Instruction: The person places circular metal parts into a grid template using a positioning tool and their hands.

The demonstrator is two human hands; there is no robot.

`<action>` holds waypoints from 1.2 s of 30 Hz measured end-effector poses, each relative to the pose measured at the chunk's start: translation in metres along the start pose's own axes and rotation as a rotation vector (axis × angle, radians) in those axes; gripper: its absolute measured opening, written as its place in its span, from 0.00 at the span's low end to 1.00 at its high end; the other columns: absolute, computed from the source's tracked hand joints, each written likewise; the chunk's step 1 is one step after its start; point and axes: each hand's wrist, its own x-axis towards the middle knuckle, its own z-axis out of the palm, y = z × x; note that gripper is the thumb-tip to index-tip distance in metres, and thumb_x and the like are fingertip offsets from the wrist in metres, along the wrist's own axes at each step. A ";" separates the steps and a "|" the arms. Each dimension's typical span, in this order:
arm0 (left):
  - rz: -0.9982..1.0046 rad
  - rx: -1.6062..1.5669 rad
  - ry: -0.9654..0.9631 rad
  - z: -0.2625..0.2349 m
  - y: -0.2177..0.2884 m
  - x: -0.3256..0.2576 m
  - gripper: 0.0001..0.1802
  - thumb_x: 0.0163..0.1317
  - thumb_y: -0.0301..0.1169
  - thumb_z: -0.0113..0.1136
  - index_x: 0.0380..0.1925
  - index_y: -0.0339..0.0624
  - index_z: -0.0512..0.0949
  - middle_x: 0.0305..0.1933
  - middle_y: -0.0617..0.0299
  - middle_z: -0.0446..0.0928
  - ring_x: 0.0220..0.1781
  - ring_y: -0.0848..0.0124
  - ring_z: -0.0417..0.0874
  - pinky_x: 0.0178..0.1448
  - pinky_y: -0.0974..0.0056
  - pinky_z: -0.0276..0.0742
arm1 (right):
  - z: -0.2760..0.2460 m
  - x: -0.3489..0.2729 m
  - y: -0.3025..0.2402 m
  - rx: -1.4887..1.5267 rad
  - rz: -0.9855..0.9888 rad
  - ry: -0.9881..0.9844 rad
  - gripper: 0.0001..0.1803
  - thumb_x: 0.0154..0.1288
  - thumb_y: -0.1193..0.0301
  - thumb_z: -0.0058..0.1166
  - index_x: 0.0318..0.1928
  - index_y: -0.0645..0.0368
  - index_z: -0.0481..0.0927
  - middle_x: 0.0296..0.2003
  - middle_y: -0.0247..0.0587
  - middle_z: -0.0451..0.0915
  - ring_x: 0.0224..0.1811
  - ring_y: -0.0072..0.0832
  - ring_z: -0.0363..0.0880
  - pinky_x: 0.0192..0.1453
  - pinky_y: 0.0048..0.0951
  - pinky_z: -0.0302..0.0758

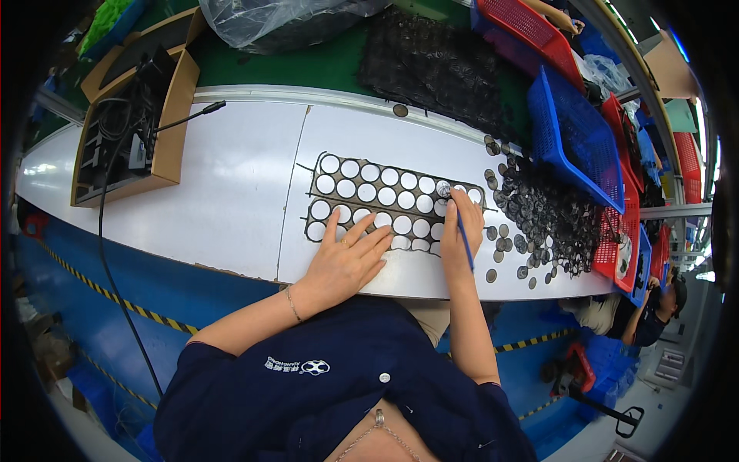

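A dark flat sheet [396, 199] with rows of round holes lies on the white tabletop, and white shows through most of the holes. My left hand [345, 260] rests on its near edge, palm down with the fingers spread. Over the sheet's right end is my right hand [466, 231], closed around a thin blue pen-like stick [464, 240]. Its fingertips are by a hole that holds a translucent disc [443, 189]. Just right of the sheet lies a spread of loose dark, round, see-through discs [539, 204].
At the back left stands an open cardboard box [165, 146] holding black cables. A blue basket [577, 138] and red baskets [531, 35] line the right. Beyond the table's far rail lies a heap of black sheets [431, 69]. Another person [654, 316] is at the far right.
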 end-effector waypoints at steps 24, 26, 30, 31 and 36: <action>-0.042 0.100 0.025 0.011 -0.007 0.020 0.26 0.63 0.41 0.64 0.59 0.42 0.78 0.67 0.61 0.73 0.74 0.61 0.65 0.74 0.31 0.50 | 0.020 -0.006 -0.027 -0.110 -0.307 -0.185 0.14 0.65 0.72 0.60 0.51 0.55 0.83 0.50 0.39 0.83 0.62 0.36 0.77 0.72 0.46 0.58; -0.039 0.085 0.042 0.011 -0.007 0.020 0.26 0.62 0.41 0.64 0.58 0.42 0.78 0.66 0.61 0.74 0.74 0.61 0.66 0.74 0.30 0.50 | 0.020 0.007 -0.015 -0.207 -0.395 -0.111 0.17 0.62 0.73 0.62 0.52 0.56 0.81 0.51 0.40 0.82 0.62 0.37 0.77 0.71 0.47 0.59; -0.035 0.090 0.057 0.011 -0.007 0.020 0.25 0.62 0.41 0.64 0.58 0.43 0.78 0.66 0.61 0.74 0.74 0.61 0.66 0.74 0.30 0.50 | 0.019 0.030 0.009 -0.167 -0.225 0.062 0.13 0.69 0.72 0.56 0.53 0.59 0.82 0.48 0.45 0.83 0.57 0.40 0.79 0.67 0.44 0.65; -0.043 0.084 0.044 0.011 -0.006 0.020 0.25 0.62 0.41 0.64 0.58 0.43 0.78 0.66 0.61 0.74 0.74 0.61 0.66 0.74 0.30 0.50 | 0.019 0.030 0.007 0.031 -0.078 0.010 0.13 0.71 0.71 0.54 0.52 0.60 0.83 0.47 0.46 0.84 0.54 0.41 0.80 0.64 0.42 0.68; -0.064 0.079 0.069 0.012 -0.016 0.028 0.26 0.62 0.41 0.64 0.58 0.44 0.78 0.66 0.60 0.74 0.74 0.60 0.65 0.73 0.29 0.49 | 0.025 0.018 -0.007 0.306 0.080 -0.189 0.14 0.74 0.65 0.53 0.50 0.58 0.85 0.48 0.45 0.85 0.57 0.40 0.79 0.69 0.44 0.65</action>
